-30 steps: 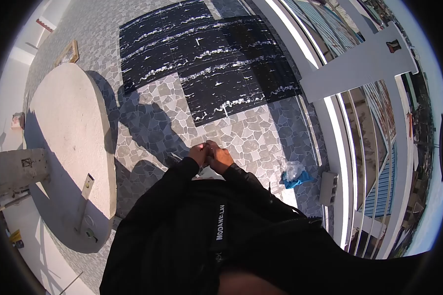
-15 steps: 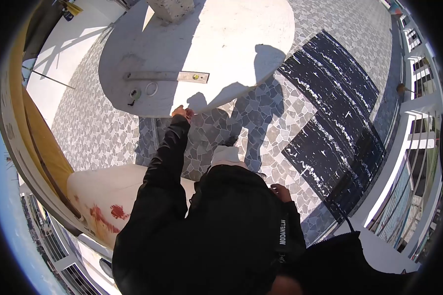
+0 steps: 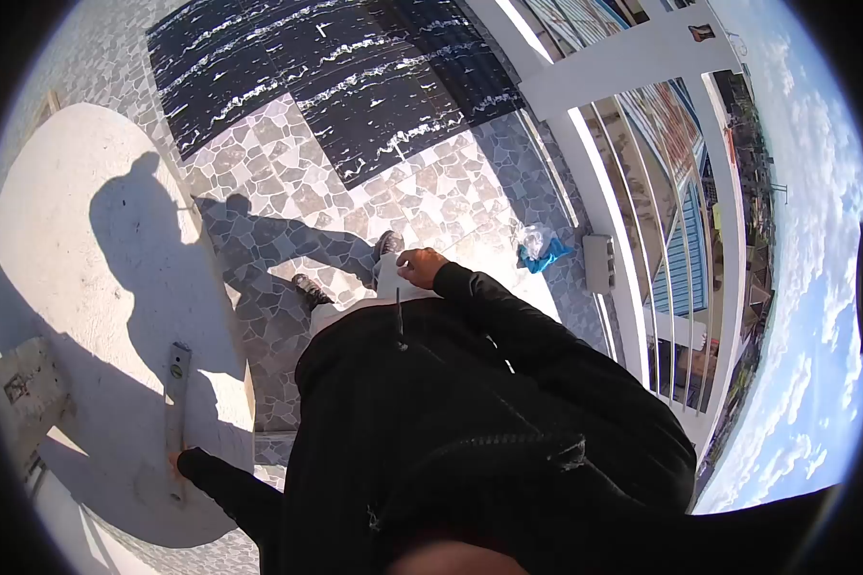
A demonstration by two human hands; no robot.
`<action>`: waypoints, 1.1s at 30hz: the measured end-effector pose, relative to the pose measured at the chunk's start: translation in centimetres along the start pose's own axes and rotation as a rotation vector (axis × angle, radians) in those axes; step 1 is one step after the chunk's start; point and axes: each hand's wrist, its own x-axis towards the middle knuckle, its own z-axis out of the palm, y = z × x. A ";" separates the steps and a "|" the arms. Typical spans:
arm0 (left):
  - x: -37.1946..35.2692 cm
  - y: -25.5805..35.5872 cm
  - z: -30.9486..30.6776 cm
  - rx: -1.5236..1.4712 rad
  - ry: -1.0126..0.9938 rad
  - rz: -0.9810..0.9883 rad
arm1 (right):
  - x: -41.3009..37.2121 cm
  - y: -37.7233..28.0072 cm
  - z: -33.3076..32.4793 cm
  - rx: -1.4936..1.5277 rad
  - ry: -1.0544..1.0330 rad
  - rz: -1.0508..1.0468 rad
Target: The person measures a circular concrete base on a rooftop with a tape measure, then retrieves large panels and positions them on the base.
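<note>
grey spirit level [image 3: 176, 393] flat on slab [image 3: 58, 220], left hand [image 3: 175, 462] at its end, grip unclear

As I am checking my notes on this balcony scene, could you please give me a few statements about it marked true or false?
1. The left hand is at the near end of the spirit level on the white slab. True.
2. The right hand rests on the railing. False: it is in front of the body, apart from the railing.
3. A blue cloth lies near the railing. True.
4. The dark tiles cover the whole floor. False: only a patch; the rest is grey stone pattern.
</note>
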 end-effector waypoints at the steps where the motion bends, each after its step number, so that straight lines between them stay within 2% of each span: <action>1: -2.4 1.7 -0.4 0.077 0.179 -0.025 | -1.5 1.2 0.8 0.031 0.026 0.049; 2: -5.5 3.6 -1.2 0.049 0.308 0.016 | -2.8 2.1 1.4 0.082 0.066 0.173; 3: -8.3 5.6 -2.1 -0.052 0.351 0.122 | -3.9 2.9 2.0 0.131 0.100 0.284; 4: -10.0 7.0 -1.2 -0.327 0.222 0.379 | -5.1 3.5 2.6 0.178 0.138 0.378; 5: -12.6 8.5 -0.6 -0.600 0.085 0.626 | -5.6 4.1 3.3 0.197 0.144 0.379; 6: -18.0 11.3 0.1 -0.759 -0.239 0.549 | -5.9 4.7 4.0 0.221 0.151 0.418; 7: -20.2 12.4 2.2 -0.688 -0.573 0.671 | -5.7 5.2 4.6 0.244 0.158 0.452; 8: -26.1 14.2 3.2 -0.670 -0.786 0.632 | -5.2 6.0 5.0 0.259 0.161 0.436; 9: -31.1 15.3 4.1 -0.555 -1.026 0.627 | -4.7 6.5 5.4 0.238 0.187 0.394; 10: -32.6 15.6 7.4 -0.415 -1.342 0.651 | -4.3 7.1 5.5 0.220 0.215 0.358; 11: -36.9 16.2 7.9 -0.188 -1.456 0.781 | -3.9 7.6 5.3 0.240 0.220 0.354; 13: -43.2 16.2 9.2 0.268 -1.314 1.394 | -2.7 8.9 4.3 0.377 0.216 0.292; 16: -48.6 15.1 10.6 0.479 -1.308 1.448 | -1.7 11.9 2.5 0.483 0.249 0.248; 20: -51.2 15.1 11.6 0.541 -1.302 1.436 | 0.2 15.8 -0.9 0.663 0.337 0.255; 23: -52.0 17.1 11.3 0.613 -1.184 1.389 | 2.4 18.0 -3.6 0.903 0.217 0.260; 24: -51.7 18.0 11.7 0.549 -1.210 1.347 | 3.3 17.8 -5.2 1.070 0.125 0.308; 27: -51.4 21.4 13.5 0.470 -1.162 1.251 | 7.1 17.7 -8.1 1.254 0.032 0.251; 28: -51.3 22.7 14.3 0.476 -1.154 1.248 | 8.5 17.3 -8.7 1.276 0.075 0.270; 31: -51.8 28.1 18.4 0.381 -1.302 1.016 | 13.8 17.3 -8.8 1.281 0.086 0.287; 33: -53.4 32.4 22.1 0.410 -1.355 0.987 | 17.0 16.6 -8.9 1.330 0.129 0.323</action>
